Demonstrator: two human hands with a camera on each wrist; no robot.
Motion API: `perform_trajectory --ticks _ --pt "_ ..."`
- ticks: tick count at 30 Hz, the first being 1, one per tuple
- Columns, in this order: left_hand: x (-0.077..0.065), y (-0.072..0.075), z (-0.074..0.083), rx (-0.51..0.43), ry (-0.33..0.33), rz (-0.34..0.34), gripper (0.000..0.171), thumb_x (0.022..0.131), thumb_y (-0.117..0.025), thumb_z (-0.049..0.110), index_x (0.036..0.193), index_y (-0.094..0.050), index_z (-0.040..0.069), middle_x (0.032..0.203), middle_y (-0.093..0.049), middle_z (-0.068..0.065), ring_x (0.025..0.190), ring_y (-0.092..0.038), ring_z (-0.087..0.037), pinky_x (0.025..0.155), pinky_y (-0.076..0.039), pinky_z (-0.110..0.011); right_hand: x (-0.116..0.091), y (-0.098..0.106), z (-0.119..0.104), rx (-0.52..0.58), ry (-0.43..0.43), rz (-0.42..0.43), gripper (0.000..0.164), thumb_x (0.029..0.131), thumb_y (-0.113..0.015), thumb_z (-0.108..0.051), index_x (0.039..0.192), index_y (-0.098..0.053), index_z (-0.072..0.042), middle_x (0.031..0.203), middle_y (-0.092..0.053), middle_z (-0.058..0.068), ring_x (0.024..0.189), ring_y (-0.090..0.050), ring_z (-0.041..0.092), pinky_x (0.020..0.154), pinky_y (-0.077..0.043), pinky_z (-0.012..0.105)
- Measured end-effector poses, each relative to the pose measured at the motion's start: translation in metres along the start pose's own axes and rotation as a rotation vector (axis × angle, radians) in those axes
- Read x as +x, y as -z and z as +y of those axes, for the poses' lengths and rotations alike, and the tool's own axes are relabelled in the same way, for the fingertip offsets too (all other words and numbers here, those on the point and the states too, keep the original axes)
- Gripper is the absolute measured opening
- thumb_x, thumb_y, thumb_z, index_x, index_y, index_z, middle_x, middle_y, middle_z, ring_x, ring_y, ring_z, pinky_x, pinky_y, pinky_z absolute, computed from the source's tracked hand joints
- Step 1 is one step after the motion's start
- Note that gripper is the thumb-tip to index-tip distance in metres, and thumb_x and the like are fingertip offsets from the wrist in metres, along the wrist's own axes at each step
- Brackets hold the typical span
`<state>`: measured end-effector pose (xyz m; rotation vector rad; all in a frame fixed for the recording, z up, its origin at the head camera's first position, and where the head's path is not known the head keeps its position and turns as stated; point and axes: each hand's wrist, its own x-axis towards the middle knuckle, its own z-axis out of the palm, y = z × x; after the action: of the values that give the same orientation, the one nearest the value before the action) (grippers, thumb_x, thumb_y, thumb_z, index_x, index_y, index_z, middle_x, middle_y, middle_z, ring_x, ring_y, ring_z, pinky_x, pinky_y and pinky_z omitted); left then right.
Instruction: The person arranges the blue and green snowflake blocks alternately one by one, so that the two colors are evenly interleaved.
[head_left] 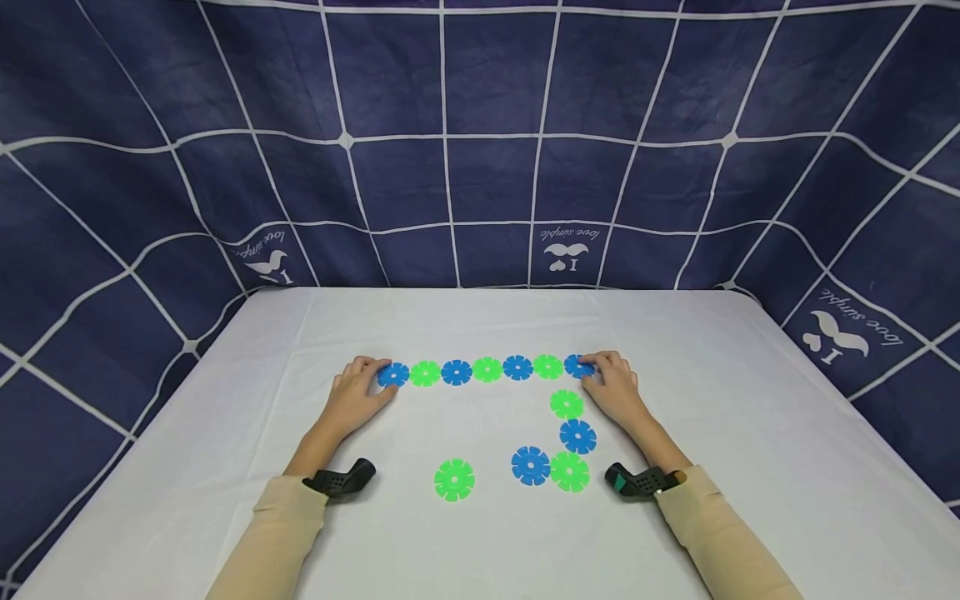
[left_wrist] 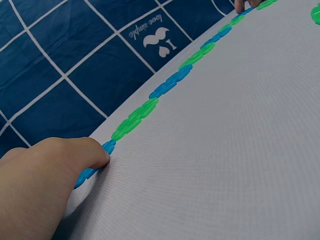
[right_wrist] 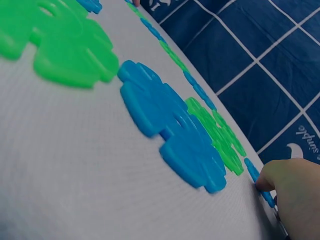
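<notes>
Left hand (head_left: 354, 400) and right hand (head_left: 617, 392) pinch opposite ends of a row of seven blue and green notched plastic discs (head_left: 487, 363) on a white tabletop (head_left: 420, 550). The row seems complete; four discs (head_left: 587, 437) hook below it; a lone green disc (head_left: 454, 490) seems left to join.

I log remotely seven interlocking discs (head_left: 482, 375) in a row across the table (head_left: 465, 550), the left hand (head_left: 352, 402) at the left end disc (head_left: 393, 381), the right hand (head_left: 618, 390) at the right end disc (head_left: 574, 367). Before the latter, three further discs (head_left: 573, 442) run nearward; a fourth disc (head_left: 524, 473) adjoins the nearest on its left. Farther left, apart, lies a single disc (head_left: 447, 486). Behind hangs a backdrop (head_left: 495, 179).
</notes>
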<state>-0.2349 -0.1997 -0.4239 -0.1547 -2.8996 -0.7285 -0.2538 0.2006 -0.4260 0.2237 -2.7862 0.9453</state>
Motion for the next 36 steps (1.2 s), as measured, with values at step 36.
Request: perform_trajectory --ticks 36 --pt "0.000 -0.001 0.001 0.005 0.012 0.000 0.055 0.083 -0.057 0.033 0.129 -0.047 0.005 0.125 -0.044 -0.019 0.117 -0.040 -0.035 0.091 -0.029 -0.049 -0.002 0.023 -0.009 0.177 0.207 -0.460 0.033 0.080 -0.067 -0.022 0.111 -0.059 -0.013 0.093 -0.049 0.004 0.077 -0.040 0.013 0.066 -0.037 0.022"
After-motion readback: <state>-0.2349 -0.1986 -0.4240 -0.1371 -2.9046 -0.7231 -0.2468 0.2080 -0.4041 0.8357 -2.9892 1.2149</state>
